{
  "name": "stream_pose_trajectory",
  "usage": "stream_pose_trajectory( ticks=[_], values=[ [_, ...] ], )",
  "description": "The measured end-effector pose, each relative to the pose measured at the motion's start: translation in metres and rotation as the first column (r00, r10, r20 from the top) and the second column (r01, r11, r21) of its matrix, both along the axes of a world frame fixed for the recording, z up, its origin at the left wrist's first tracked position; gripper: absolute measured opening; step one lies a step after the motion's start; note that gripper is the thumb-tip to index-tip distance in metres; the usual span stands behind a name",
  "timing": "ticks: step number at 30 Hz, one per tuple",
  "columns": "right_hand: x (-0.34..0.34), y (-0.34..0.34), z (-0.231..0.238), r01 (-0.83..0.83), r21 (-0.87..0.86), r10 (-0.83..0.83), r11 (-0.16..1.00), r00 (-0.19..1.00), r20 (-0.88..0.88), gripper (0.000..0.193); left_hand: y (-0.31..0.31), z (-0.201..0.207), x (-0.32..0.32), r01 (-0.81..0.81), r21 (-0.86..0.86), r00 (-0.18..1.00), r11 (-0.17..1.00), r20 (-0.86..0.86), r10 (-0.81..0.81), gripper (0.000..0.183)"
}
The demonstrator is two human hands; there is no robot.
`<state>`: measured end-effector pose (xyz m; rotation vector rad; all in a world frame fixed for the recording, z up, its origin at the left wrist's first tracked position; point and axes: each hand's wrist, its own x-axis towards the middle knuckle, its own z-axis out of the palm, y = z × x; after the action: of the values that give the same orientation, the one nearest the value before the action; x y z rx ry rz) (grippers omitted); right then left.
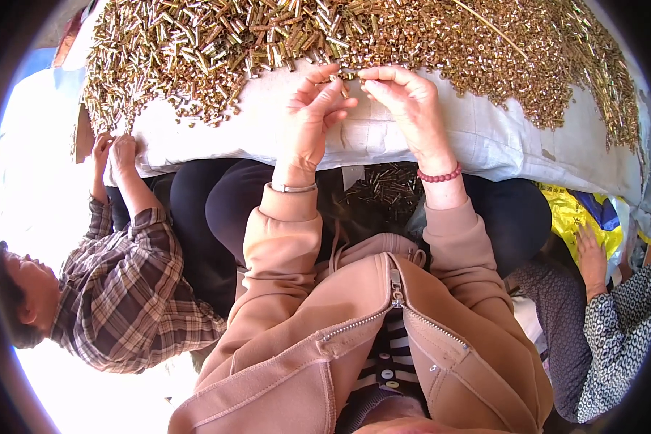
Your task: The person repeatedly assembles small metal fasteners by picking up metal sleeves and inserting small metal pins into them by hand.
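Observation:
My left hand [312, 108] is raised over the near edge of a white cloth [260, 119], thumb and fingers closed on a small brass-coloured metal tube [344, 90]. Close beside it, my right hand [411, 108] has thumb and forefinger pinched together. Whatever sits in that pinch is too small to name. Just beyond both hands spreads a heap of small metal pieces. Longer tubes [210, 36] lie toward the left, and short ring-like pieces [470, 58] toward the right.
A thin stick [492, 29] lies across the heap. Dark tubes [387, 192] sit low between my knees. At left, a person in a plaid shirt [130, 289] has both hands at the cloth's edge. At right, another person's hand [592, 257] rests by a yellow bag [568, 217].

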<state>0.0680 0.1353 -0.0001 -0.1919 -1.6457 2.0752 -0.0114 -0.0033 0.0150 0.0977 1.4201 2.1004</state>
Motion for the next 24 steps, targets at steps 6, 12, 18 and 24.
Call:
stream_pose_trajectory(
  ticks=[6, 12, 18, 24],
  values=[
    [-0.002, 0.0, 0.005, 0.058, 0.052, -0.057, 0.997, 0.998, -0.019, 0.02, -0.002, -0.003, -0.001, 0.102, -0.149, 0.98, 0.984, -0.155, -0.125, 0.02],
    [-0.002, 0.0, 0.009, -0.002, -0.016, 0.001, 1.0, 1.0, -0.015, 0.028, -0.003, -0.002, -0.004, 0.16, -0.085, 0.973, 0.983, -0.152, -0.171, 0.015],
    [-0.002, 0.0, 0.012, -0.006, 0.059, 0.006, 0.998, 1.0, -0.003, 0.032, -0.005, -0.004, -0.008, 0.226, 0.032, 0.974, 0.974, -0.018, -0.225, 0.016],
    [-0.004, -0.002, 0.005, 0.03, 0.192, -0.03, 0.981, 1.0, -0.005, 0.037, -0.004, -0.007, -0.008, 0.152, 0.096, 0.982, 0.984, 0.098, -0.161, 0.015]
  ],
)
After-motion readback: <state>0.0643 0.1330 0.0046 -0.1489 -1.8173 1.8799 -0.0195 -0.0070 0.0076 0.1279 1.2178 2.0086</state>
